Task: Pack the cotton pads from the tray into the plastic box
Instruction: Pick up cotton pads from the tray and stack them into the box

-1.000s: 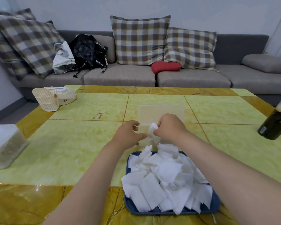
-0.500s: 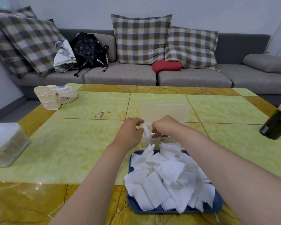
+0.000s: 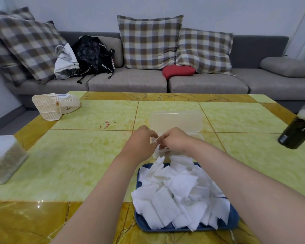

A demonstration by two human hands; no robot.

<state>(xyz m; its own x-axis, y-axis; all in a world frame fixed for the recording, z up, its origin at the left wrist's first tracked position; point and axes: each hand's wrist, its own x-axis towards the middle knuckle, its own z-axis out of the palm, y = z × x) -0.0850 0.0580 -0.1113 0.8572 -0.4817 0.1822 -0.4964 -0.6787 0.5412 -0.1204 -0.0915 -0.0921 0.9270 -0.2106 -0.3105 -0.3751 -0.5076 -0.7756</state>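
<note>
We lowered cotton pad (image 3: 156,150) into plastic box (image 3: 176,121) corner; hands close together, right hand (image 3: 176,142) pinching it, left hand (image 3: 139,147) grip unclear. Tray (image 3: 183,230) remained heaped.

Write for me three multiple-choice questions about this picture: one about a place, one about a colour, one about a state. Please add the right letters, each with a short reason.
1. Where does the plastic box stand?
A. just beyond the tray, on its far side
B. left of the tray, at the table edge
C. on the sofa

2. What colour is the tray under the cotton pads?
A. red
B. blue
C. green

3. How is the box's lid?
A. shut
B. open, swung back
C. lying in the tray

Answers:
1 A, the box sits on the table just past the tray's far edge.
2 B, a blue rim shows round the white pile.
3 B, the lid lies behind the box's open body.
</note>
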